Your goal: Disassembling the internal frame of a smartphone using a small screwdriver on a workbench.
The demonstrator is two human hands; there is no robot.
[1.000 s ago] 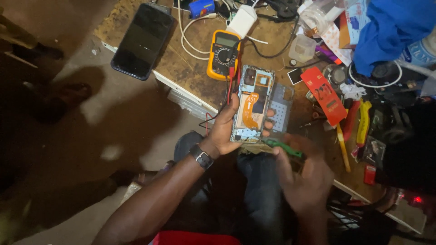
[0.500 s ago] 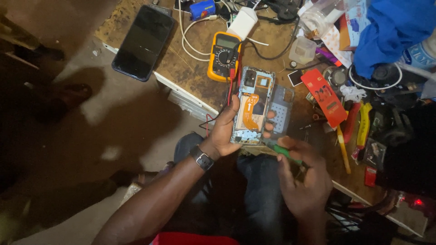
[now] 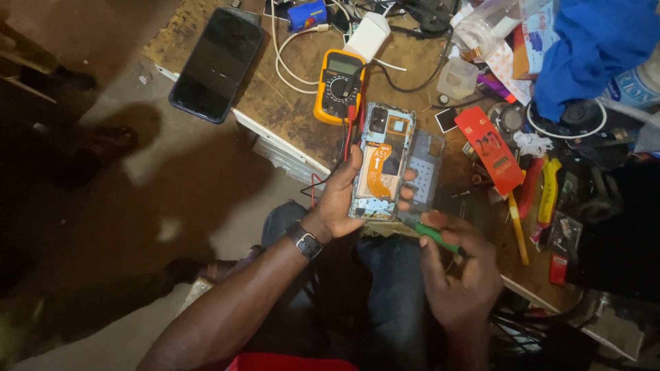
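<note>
Head view: an opened phone (image 3: 380, 165) is being gripped upright by the left hand (image 3: 344, 199), exposing its back to the green screwdriver (image 3: 432, 235) being pinched by the right hand (image 3: 462, 275).

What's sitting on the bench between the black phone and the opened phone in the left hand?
In the head view, the yellow multimeter lies between the black phone and the opened phone, its red lead running toward the left hand.

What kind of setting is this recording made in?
Most likely a phone repair bench. The left hand holds an opened phone with its insides bare, the right hand holds a green screwdriver, and a yellow multimeter lies on the cluttered worktable.
</note>
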